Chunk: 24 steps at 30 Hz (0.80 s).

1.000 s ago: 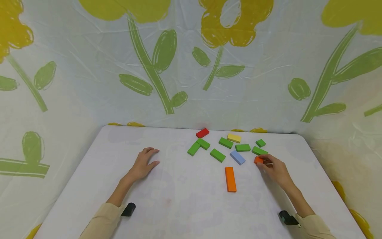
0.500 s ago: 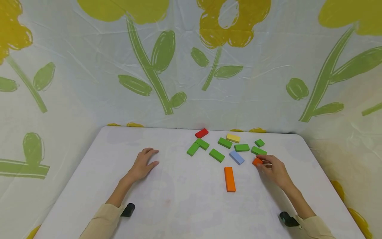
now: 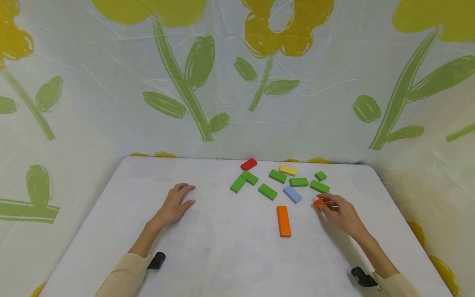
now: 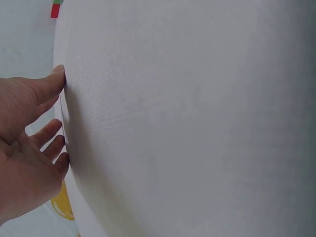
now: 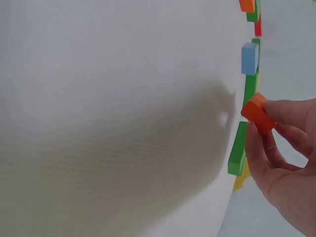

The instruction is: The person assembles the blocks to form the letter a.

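Between the thumb and fingers of my right hand (image 3: pixel 343 214) a small orange block (image 5: pixel 259 114) is pinched, seemingly just above the table. Beyond that hand lies a green block (image 3: pixel 320 186), with a smaller green block (image 3: pixel 320 176) behind it. To its left are a blue block (image 3: pixel 292 194) and a long orange block (image 3: pixel 283 221) lying flat. My left hand (image 3: pixel 174 206) is at the left of the table with its fingers spread and slightly bent. It holds nothing, and in the left wrist view its fingertips (image 4: pixel 58 71) meet the table's surface.
Several more green blocks (image 3: pixel 268 192) lie flat across the middle, beside a yellow block (image 3: pixel 288 170). A red block (image 3: pixel 249 164) lies close to the white table's (image 3: pixel 222 264) back edge. A flower-printed cloth (image 3: pixel 315 123) hangs behind and at both sides.
My right hand has drawn the small orange block slightly nearer to me, away from the green block, and turned it a little. The left hand stays in place. The head view has shifted slightly.
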Each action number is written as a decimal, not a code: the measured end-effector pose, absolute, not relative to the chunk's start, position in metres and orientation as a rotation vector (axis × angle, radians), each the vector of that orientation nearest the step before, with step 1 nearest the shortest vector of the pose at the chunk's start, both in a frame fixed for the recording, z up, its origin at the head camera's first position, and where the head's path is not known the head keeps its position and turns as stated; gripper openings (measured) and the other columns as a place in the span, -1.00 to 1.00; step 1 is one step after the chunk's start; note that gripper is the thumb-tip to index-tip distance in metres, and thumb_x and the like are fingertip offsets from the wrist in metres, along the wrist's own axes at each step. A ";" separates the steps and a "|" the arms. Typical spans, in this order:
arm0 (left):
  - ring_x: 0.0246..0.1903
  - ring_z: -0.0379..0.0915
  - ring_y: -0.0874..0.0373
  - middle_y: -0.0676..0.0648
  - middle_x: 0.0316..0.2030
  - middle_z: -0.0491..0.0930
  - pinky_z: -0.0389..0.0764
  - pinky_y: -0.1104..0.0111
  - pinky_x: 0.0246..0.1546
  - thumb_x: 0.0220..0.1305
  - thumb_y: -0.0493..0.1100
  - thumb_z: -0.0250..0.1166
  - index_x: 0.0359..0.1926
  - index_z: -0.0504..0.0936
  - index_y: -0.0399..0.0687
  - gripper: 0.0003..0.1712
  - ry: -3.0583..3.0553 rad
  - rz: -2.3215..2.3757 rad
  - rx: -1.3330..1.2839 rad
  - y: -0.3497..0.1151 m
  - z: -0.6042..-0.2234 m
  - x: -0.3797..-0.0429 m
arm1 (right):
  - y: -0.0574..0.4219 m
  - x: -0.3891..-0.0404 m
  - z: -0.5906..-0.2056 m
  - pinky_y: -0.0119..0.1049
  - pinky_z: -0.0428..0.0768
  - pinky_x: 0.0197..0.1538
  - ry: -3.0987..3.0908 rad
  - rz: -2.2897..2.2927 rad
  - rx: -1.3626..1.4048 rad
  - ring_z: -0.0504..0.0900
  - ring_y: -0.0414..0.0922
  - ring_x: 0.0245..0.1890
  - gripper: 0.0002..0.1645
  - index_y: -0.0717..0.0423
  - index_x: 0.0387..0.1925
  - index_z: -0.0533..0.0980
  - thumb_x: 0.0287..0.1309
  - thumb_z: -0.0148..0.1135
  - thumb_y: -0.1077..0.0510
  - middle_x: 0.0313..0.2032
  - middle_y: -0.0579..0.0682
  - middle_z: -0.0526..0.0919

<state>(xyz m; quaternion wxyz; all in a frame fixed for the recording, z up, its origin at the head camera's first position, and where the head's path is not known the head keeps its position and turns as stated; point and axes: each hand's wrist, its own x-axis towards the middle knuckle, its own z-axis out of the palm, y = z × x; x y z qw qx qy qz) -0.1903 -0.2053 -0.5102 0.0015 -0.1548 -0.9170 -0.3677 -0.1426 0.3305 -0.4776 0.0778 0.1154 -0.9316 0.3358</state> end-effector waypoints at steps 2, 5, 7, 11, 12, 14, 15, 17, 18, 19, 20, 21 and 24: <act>0.33 0.17 -0.46 -0.47 0.33 0.30 0.25 -0.32 0.28 0.41 -0.29 0.33 0.34 0.47 -0.32 -0.47 -2.876 -1.158 -0.491 -0.205 -0.510 -0.190 | 0.330 -0.139 -0.476 -0.56 0.59 -0.07 -2.795 1.028 0.347 0.69 0.17 -0.09 -0.63 0.32 0.09 0.60 0.24 0.35 0.41 -0.06 0.22 0.70; 0.32 0.17 -0.46 -0.47 0.33 0.30 0.25 -0.32 0.28 0.41 -0.29 0.33 0.34 0.46 -0.33 -0.46 -2.875 -1.159 -0.494 -0.205 -0.509 -0.190 | 0.328 -0.134 -0.473 -0.63 0.53 -0.06 -2.806 1.059 0.335 0.69 0.15 -0.07 -0.63 0.30 0.09 0.59 0.25 0.36 0.39 -0.05 0.20 0.70; 0.32 0.18 -0.46 -0.47 0.32 0.30 0.25 -0.32 0.27 0.41 -0.29 0.33 0.34 0.47 -0.33 -0.47 -2.873 -1.161 -0.495 -0.205 -0.509 -0.190 | 0.327 -0.131 -0.472 -0.65 0.52 -0.05 -2.814 1.079 0.326 0.69 0.13 -0.07 -0.62 0.29 0.10 0.58 0.26 0.37 0.37 -0.05 0.18 0.70; 0.32 0.18 -0.45 -0.46 0.33 0.30 0.26 -0.32 0.27 0.41 -0.28 0.33 0.33 0.47 -0.32 -0.47 -2.876 -1.162 -0.487 -0.205 -0.510 -0.190 | 0.323 -0.124 -0.469 -0.63 0.54 -0.05 -2.831 1.128 0.305 0.70 0.09 -0.08 -0.62 0.26 0.10 0.59 0.27 0.40 0.30 -0.04 0.15 0.70; 0.32 0.18 -0.45 -0.46 0.32 0.31 0.26 -0.32 0.27 0.41 -0.27 0.33 0.33 0.47 -0.32 -0.47 -2.878 -1.161 -0.487 -0.205 -0.511 -0.190 | 0.322 -0.123 -0.468 -0.62 0.55 -0.05 -2.833 1.142 0.300 0.70 0.08 -0.08 -0.62 0.25 0.10 0.59 0.27 0.40 0.29 -0.04 0.14 0.70; 0.32 0.18 -0.45 -0.45 0.33 0.30 0.25 -0.32 0.28 0.41 -0.27 0.33 0.34 0.47 -0.31 -0.47 -2.882 -1.157 -0.485 -0.205 -0.511 -0.191 | 0.319 -0.120 -0.468 -0.60 0.57 -0.06 -2.833 1.173 0.292 0.71 0.02 -0.09 -0.62 0.24 0.10 0.59 0.27 0.41 0.27 -0.05 0.12 0.70; 0.32 0.18 -0.45 -0.45 0.33 0.31 0.25 -0.32 0.28 0.42 -0.26 0.33 0.34 0.47 -0.31 -0.47 -2.883 -1.154 -0.487 -0.205 -0.512 -0.190 | 0.318 -0.118 -0.467 -0.59 0.57 -0.06 -2.829 1.185 0.295 0.71 -0.02 -0.11 -0.62 0.24 0.09 0.59 0.26 0.41 0.27 -0.06 0.11 0.70; 0.32 0.18 -0.46 -0.45 0.33 0.31 0.25 -0.32 0.27 0.42 -0.26 0.33 0.34 0.47 -0.30 -0.47 -2.883 -1.149 -0.492 -0.205 -0.512 -0.190 | 0.316 -0.115 -0.467 -0.58 0.58 -0.06 -2.822 1.209 0.310 0.70 -0.10 -0.13 -0.63 0.24 0.08 0.60 0.26 0.41 0.28 -0.08 0.09 0.70; 0.32 0.18 -0.46 -0.45 0.33 0.31 0.25 -0.32 0.27 0.42 -0.25 0.33 0.34 0.47 -0.31 -0.47 -2.882 -1.148 -0.495 -0.205 -0.512 -0.190 | 0.315 -0.113 -0.467 -0.57 0.59 -0.07 -2.822 1.224 0.315 0.69 -0.12 -0.14 -0.63 0.25 0.08 0.60 0.26 0.41 0.29 -0.09 0.09 0.69; 0.32 0.18 -0.46 -0.46 0.32 0.31 0.25 -0.32 0.27 0.42 -0.26 0.33 0.33 0.48 -0.31 -0.47 -2.882 -1.147 -0.495 -0.205 -0.511 -0.190 | 0.314 -0.112 -0.467 -0.57 0.60 -0.07 -2.826 1.235 0.321 0.69 -0.14 -0.15 -0.64 0.25 0.07 0.60 0.26 0.41 0.29 -0.10 0.08 0.69; 0.32 0.18 -0.46 -0.46 0.32 0.31 0.26 -0.32 0.27 0.42 -0.26 0.33 0.33 0.48 -0.31 -0.47 -2.882 -1.145 -0.495 -0.205 -0.511 -0.190 | 0.312 -0.111 -0.467 -0.56 0.60 -0.07 -2.830 1.244 0.327 0.69 -0.16 -0.16 -0.64 0.25 0.07 0.60 0.25 0.41 0.29 -0.10 0.08 0.69; 0.32 0.19 -0.46 -0.46 0.32 0.31 0.26 -0.32 0.27 0.42 -0.26 0.33 0.33 0.48 -0.31 -0.47 -2.882 -1.145 -0.496 -0.205 -0.511 -0.190 | 0.311 -0.109 -0.467 -0.55 0.61 -0.07 -2.831 1.255 0.338 0.69 -0.18 -0.17 -0.64 0.26 0.07 0.60 0.25 0.42 0.29 -0.11 0.07 0.68; 0.31 0.19 -0.45 -0.46 0.32 0.32 0.27 -0.31 0.26 0.41 -0.27 0.33 0.33 0.48 -0.32 -0.47 -2.882 -1.140 -0.498 -0.205 -0.509 -0.190 | 0.306 -0.104 -0.466 -0.52 0.62 -0.08 -2.834 1.309 0.354 0.68 -0.17 -0.17 -0.64 0.25 0.05 0.59 0.24 0.43 0.28 -0.11 0.05 0.68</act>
